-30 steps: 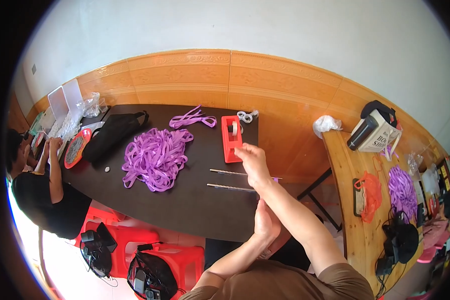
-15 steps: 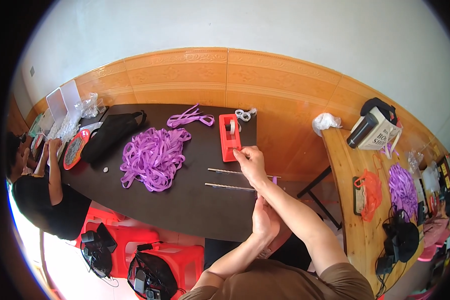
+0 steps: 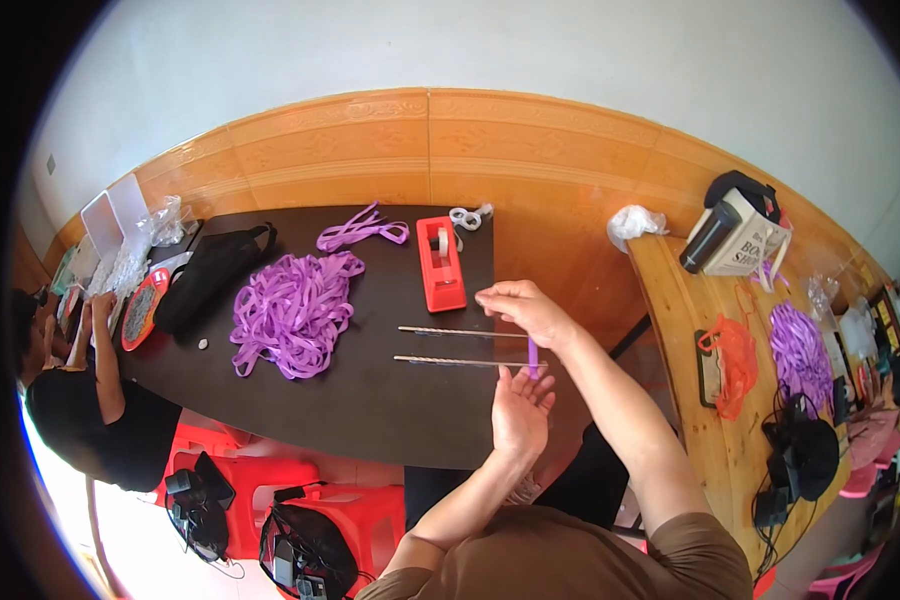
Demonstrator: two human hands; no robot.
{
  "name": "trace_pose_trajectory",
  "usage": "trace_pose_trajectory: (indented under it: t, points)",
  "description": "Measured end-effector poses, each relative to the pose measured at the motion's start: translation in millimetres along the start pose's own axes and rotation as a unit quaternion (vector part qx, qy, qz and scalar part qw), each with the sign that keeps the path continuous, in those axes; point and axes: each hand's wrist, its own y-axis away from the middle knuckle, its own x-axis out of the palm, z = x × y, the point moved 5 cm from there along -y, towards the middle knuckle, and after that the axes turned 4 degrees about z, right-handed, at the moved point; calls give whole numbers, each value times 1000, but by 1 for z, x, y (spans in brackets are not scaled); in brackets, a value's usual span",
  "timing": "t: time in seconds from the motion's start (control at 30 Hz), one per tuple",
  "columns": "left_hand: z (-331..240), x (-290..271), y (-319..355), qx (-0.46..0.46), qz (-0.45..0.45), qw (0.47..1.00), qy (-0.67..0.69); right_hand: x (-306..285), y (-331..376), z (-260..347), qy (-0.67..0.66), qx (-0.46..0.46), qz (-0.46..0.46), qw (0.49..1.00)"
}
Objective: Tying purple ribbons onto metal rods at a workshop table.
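Note:
Two thin metal rods with spiral ends, like long drill bits, lie parallel on the dark table: a far rod (image 3: pixel 450 331) and a near rod (image 3: pixel 445 361). Their right ends reach past the table's edge, where a purple ribbon (image 3: pixel 533 352) spans them. My left hand (image 3: pixel 523 412), palm up with fingers apart, is at the ribbon's near end; contact is unclear. Above the far rod, my right hand (image 3: pixel 532 312) has thumb and forefinger pinched together; anything between them is too small to make out. Just beyond those fingertips stands a red tape dispenser (image 3: pixel 441 266).
A purple ribbon heap (image 3: pixel 295 315), smaller ribbon bundle (image 3: pixel 363 230), scissors (image 3: pixel 467 218) and black bag (image 3: pixel 215 278) lie on the table. A co-worker (image 3: pixel 95 410) sits left. A wooden table (image 3: pixel 685 330) with more ribbon stands right; red stools (image 3: pixel 370 510) are below.
My right hand has drawn back from the tape dispenser toward the right. My left hand has moved slightly up and left and opened, uncovering the ribbon across the rods. The view has shifted slightly.

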Motion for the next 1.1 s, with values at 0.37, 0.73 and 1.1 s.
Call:
trace_pose_trajectory:
  t: [0.37, 0.73, 1.1]
  points:
    - [8, 1, -10, 36, -72, 997, -13, -49, 68, -9, 203, 14, 168, 964]
    - [9, -10, -30, 82, -133, 987, -23, -46, 58, -25, 260, -24, 191, 946]
    - [5, -5, -46, 167, -188, 961, -115, -52, 53, -32, 280, -45, 166, 944]
